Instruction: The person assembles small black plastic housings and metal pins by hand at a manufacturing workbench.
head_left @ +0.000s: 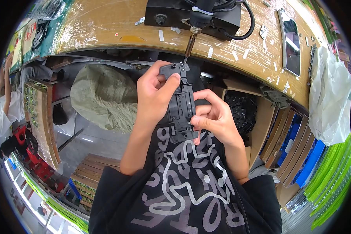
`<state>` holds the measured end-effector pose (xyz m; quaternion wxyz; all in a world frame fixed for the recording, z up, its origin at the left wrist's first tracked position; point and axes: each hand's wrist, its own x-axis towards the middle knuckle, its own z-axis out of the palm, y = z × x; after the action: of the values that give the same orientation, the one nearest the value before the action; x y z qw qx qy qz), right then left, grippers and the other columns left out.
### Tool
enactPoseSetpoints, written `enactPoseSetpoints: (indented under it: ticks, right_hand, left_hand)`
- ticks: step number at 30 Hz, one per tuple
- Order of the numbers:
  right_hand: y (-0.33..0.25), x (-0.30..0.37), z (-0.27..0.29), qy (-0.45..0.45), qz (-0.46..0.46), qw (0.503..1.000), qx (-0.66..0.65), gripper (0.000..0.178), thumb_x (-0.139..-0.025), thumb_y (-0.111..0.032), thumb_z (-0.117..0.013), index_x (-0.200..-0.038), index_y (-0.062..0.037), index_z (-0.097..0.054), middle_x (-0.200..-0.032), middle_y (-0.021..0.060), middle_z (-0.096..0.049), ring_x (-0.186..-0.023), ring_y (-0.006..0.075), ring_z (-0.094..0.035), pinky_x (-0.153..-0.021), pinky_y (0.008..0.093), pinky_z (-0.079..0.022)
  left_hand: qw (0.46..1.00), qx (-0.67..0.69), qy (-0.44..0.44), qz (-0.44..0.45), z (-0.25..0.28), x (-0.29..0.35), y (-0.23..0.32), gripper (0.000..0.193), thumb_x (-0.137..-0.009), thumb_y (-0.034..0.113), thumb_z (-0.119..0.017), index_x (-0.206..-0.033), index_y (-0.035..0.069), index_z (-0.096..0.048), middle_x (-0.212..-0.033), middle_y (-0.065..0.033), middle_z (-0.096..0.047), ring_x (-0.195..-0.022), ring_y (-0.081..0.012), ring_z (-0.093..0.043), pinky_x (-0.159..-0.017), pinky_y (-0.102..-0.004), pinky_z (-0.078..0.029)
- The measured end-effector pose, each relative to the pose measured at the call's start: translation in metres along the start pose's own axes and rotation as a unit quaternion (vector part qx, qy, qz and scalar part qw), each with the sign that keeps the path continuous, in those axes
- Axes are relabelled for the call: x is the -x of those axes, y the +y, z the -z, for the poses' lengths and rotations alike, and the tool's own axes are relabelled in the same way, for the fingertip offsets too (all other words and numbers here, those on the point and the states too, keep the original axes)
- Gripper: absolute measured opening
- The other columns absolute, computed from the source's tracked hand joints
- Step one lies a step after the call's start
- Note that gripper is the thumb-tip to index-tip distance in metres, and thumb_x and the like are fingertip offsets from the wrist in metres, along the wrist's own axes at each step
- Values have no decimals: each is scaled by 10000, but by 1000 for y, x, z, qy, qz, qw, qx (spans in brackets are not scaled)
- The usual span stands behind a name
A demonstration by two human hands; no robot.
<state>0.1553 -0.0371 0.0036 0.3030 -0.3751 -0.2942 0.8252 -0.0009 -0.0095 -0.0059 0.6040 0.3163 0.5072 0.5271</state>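
Note:
A long black molded plastic part (182,103) with ribs, holes and slots is held upright in front of my chest. My left hand (156,93) is closed on its upper left side, the thumb lying across its face. My right hand (214,116) has fingers bent at the lower right edge, with thumb and fingertips against the part. A tiny pale spot shows by that thumb; I cannot tell what it is. Just above the part's top end, the metal tip of a black-bodied tool (194,33) points down over the table edge.
A black box (222,23) with cables stands on the film-covered wooden table (105,27). A phone (290,43) and paper scraps lie there. At right are a carton (257,128) of black pieces and a white plastic bag (327,97). A green-grey cloth bundle (101,97) sits left; another person (7,101) is at far left.

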Motion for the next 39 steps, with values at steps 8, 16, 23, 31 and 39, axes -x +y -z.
enactPoseSetpoints:
  ticks: [8, 16, 23, 31, 39]
  right_hand:
    - [-3, 1, -2, 13, 23, 1000, 13, 348, -751, 9, -581, -1028, 4, -370, -594, 80, -532, -459, 137, -549, -399, 235, -469]
    - [-6, 3, -2, 13, 32, 999, 7, 335, -751, 15, -576, -1022, 9, -379, -604, 85, -538, -465, 135, -547, -393, 239, -473]
    - [-8, 2, -4, 11, 32, 999, -10, 319, -761, 8, -569, -1027, 20, -394, -608, 86, -539, -483, 133, -547, -395, 248, -484]
    - [-6, 1, -2, 10, 42, 999, -14, 312, -766, 3, -566, -1031, 29, -402, -604, 82, -535, -496, 133, -547, -393, 248, -488]
    - [-4, 0, -2, 6, 52, 998, -19, 313, -768, -8, -570, -1028, 32, -401, -603, 85, -536, -484, 141, -547, -391, 251, -484]
  left_hand:
    - [1000, 6, -10, 5, -3, -2, 2, 125, -765, 21, -535, -881, -16, -506, -691, -12, -549, -590, -15, -464, -504, -160, -369]
    - [1000, 14, -10, 8, -5, -2, 3, 104, -766, 14, -526, -865, -16, -509, -690, -10, -548, -585, -14, -461, -496, -159, -363]
    - [1000, 22, -8, 13, -5, -3, 4, 93, -768, 16, -522, -856, -12, -513, -683, -6, -542, -576, -11, -451, -487, -158, -355]
    - [1000, 16, 0, 12, -6, -4, 3, 97, -765, 18, -524, -856, -16, -517, -685, -8, -545, -579, -15, -459, -488, -163, -360]
    - [1000, 27, -6, 3, -5, -5, 3, 113, -764, 7, -519, -874, -19, -517, -689, -14, -551, -576, -16, -465, -486, -162, -365]
